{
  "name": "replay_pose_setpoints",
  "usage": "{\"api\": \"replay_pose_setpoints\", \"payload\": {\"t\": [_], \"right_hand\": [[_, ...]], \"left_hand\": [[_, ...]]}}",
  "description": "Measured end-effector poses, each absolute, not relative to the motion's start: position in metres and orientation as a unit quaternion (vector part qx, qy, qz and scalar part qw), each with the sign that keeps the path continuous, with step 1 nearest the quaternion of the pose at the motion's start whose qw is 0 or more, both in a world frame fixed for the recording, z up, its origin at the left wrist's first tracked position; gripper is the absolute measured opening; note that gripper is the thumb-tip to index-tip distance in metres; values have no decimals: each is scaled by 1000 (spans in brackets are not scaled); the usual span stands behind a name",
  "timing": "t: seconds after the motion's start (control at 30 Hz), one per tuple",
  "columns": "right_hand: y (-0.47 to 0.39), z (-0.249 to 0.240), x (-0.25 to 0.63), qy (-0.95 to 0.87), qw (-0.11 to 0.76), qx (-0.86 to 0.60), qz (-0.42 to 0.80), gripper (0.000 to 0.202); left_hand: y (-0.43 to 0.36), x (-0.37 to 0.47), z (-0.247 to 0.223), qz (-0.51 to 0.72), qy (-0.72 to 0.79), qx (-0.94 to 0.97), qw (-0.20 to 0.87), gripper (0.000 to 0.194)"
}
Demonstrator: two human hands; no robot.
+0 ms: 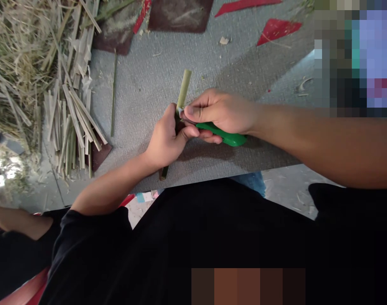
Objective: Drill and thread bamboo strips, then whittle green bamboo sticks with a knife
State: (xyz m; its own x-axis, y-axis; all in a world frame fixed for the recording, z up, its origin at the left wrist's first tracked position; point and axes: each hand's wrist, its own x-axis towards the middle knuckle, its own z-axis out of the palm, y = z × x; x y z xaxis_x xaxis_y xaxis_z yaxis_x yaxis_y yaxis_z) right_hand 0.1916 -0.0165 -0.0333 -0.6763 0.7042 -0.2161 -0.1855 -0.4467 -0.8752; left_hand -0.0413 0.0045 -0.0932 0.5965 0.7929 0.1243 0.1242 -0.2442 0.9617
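My left hand (166, 142) is closed around a pale green bamboo strip (185, 87), which tilts a little from upright. One end sticks out above the fingers; a dark lower end shows below the wrist. My right hand (220, 112) grips a green-handled knife (234, 139). Its small blade tip lies against the strip, just above my left fist. The thumb of my left hand rests by the knife's neck, and the hands touch or nearly touch. Part of the blade is hidden by fingers.
Left on the grey table (142, 80) lie a bundle of cut strips (74, 127) and a heap of shavings (21, 42). Dark red sheets (180, 15) and a red scrap (279, 30) lie at the back. Another person's arm (21, 220) shows at lower left.
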Motion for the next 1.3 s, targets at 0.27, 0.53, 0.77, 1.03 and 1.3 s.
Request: {"api": "replay_pose_setpoints", "payload": {"t": [0.27, 0.53, 0.77, 1.03, 1.3], "right_hand": [[-13, -31, 198, -443, 177, -272, 836, 60], [-12, -39, 195, -447, 248, -282, 812, 58], [-16, -34, 195, -445, 236, -294, 812, 56], [-10, -37, 198, -433, 180, -261, 844, 61], [-14, -31, 191, -469, 312, -327, 759, 65]], "left_hand": [[-3, -34, -89, 325, 333, 698, 545, 75], [-2, -33, -88, 358, 339, 710, 502, 67], [-1, -31, -91, 359, 341, 681, 539, 70], [-8, -35, -94, 362, 341, 689, 527, 70], [-3, -30, -90, 369, 351, 708, 489, 62]]}}
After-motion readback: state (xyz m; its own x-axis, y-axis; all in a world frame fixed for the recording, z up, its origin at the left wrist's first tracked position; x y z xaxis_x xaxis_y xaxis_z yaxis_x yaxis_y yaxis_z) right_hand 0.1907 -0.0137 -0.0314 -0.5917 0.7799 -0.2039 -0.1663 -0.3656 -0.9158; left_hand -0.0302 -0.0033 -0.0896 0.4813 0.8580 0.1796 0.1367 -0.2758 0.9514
